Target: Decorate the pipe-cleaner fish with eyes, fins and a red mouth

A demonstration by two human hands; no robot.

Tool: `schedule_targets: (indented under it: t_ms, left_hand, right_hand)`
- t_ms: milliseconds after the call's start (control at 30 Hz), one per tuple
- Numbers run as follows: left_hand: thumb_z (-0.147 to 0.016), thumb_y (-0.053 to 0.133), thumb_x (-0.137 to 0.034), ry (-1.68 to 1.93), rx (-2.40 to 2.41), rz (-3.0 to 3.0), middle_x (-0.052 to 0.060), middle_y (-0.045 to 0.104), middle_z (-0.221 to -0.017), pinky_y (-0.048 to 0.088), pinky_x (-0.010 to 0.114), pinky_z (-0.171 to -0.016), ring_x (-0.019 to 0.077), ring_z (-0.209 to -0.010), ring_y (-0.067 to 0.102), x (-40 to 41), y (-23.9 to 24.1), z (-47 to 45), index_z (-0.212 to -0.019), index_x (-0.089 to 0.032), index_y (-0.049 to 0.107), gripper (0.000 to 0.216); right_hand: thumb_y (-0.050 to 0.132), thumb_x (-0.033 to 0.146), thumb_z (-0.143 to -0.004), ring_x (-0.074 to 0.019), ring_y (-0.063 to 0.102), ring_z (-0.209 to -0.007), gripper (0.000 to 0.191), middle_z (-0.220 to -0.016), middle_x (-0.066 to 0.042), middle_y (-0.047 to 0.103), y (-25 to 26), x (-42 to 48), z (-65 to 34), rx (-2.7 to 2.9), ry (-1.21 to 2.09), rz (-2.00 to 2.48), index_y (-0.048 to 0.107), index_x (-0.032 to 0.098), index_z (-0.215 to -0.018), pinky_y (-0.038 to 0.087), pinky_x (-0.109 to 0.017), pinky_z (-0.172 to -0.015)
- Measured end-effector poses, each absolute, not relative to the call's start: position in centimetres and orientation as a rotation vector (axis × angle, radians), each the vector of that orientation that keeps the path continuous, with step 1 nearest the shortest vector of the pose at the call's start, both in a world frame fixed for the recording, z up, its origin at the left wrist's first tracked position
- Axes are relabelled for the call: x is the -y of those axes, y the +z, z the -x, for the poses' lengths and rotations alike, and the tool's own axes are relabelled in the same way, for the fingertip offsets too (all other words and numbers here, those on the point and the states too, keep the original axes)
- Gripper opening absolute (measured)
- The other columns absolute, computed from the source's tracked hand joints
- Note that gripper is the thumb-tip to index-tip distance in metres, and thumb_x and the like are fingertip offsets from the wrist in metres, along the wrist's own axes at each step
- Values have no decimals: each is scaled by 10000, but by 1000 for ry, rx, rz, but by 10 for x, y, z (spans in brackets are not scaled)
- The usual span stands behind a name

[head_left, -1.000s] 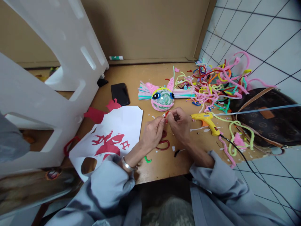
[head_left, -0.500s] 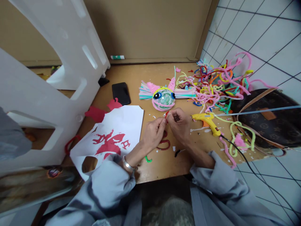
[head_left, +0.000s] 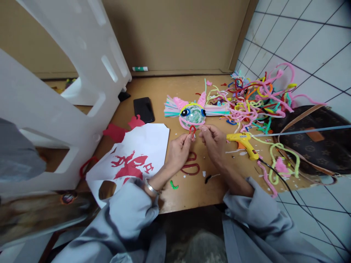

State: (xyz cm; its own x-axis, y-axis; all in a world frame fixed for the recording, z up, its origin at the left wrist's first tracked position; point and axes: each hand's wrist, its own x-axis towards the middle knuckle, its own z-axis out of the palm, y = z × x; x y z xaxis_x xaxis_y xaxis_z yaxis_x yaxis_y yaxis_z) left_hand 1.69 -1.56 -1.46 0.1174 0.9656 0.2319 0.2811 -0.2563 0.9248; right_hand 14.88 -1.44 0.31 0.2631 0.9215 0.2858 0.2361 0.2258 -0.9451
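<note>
My left hand [head_left: 179,148] pinches a small red pipe cleaner [head_left: 192,128] bent into a loop, which stands up from the fingertips. Just right of it, my right hand [head_left: 213,140] is closed with thumb and forefinger together; whatever is between them, if anything, is too small to make out. Beyond both hands lies a clear ball figure [head_left: 196,115] with googly eyes, pink ears, a pink mouth line and pastel strips sticking out at its sides. Scissors with red handles [head_left: 191,168] lie below my hands, their blades hidden.
A yellow glue gun [head_left: 243,141] with a cord lies right of my right hand. Behind it are tangled pipe cleaners [head_left: 255,98] and a brown bag [head_left: 315,142]. White paper with red cut-outs [head_left: 153,146], a black phone [head_left: 144,109] and a white plastic panel [head_left: 90,65] are leftward.
My right hand has moved slightly right, away from my left. The red pipe cleaner now shows as an upright loop in my left fingers. The view has shifted slightly.
</note>
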Motion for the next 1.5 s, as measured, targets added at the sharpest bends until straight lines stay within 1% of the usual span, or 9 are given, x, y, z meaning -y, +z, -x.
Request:
schedule_targets:
  t_ms: [100,267,500,700,800,933,1100,1300,1500]
  left_hand:
    - [-966,437,-435,1188,-1243,-1632,-29,537,-609,390,236,-599,123,-608,494,12,-15,-17,-768,-160,631,391]
    - [-950,452,-456,1232,-1212,-1631,-21,533,-620,384,245,-618,132,-624,485,9,-15,-20,-704,-170,581,399]
    - [-950,463,-437,1247,-1195,-1644,-34,484,-597,360,252,-599,124,-584,430,9,-12,-24,-692,-175,561,380]
    - [-962,460,-476,1256,-1167,-1625,-42,405,-556,316,257,-557,119,-554,373,0,-8,-32,-659,-187,512,422]
    - [-958,455,-511,1275,-1160,-1601,-40,400,-559,296,258,-548,118,-557,360,-8,-8,-38,-648,-185,504,452]
    - [-956,473,-481,1248,-1180,-1588,-45,378,-555,286,254,-547,114,-556,349,-14,-8,-41,-645,-184,494,431]
    - [-968,469,-448,1218,-1191,-1571,-34,399,-571,293,253,-545,120,-566,365,-13,-10,-40,-703,-168,574,399]
    - [-958,481,-469,1207,-1198,-1552,-28,416,-584,304,255,-552,126,-573,365,-14,-10,-40,-753,-161,626,397]
    - [-959,474,-481,1208,-1201,-1552,-23,432,-593,313,261,-564,129,-580,381,-17,-13,-39,-740,-165,616,409]
  right_hand:
    - [571,418,-844,-125,575,-615,254,-674,11,661,2,16,-147,1253,765,1281,650,200,-741,464,-257,-617]
    - [662,422,-734,-135,593,-614,219,-654,-1,684,0,15,-141,1194,903,1223,662,206,-695,486,-268,-612]
    - [742,413,-644,-82,473,-503,241,-505,67,530,-1,10,-145,1011,1099,1149,655,188,-666,422,-236,-533]
    - [752,421,-584,-80,453,-515,260,-502,66,506,0,1,-144,873,1070,1129,665,183,-646,384,-228,-508]
    - [739,416,-579,-82,457,-523,255,-499,67,494,-1,-5,-144,828,1048,1114,674,182,-657,381,-231,-513]
    - [732,396,-568,-83,464,-533,236,-506,63,501,-4,-9,-145,803,1042,1110,672,180,-642,379,-229,-516]
    - [716,397,-592,-97,501,-550,230,-557,42,584,-5,-9,-146,833,1010,1155,692,182,-671,421,-241,-536]
    - [703,376,-639,-140,608,-660,195,-672,5,696,-15,-10,-145,886,930,1157,711,190,-695,520,-287,-671]
    - [693,381,-683,-156,639,-704,203,-738,-12,720,-21,-12,-145,956,851,1184,725,189,-739,534,-305,-728]
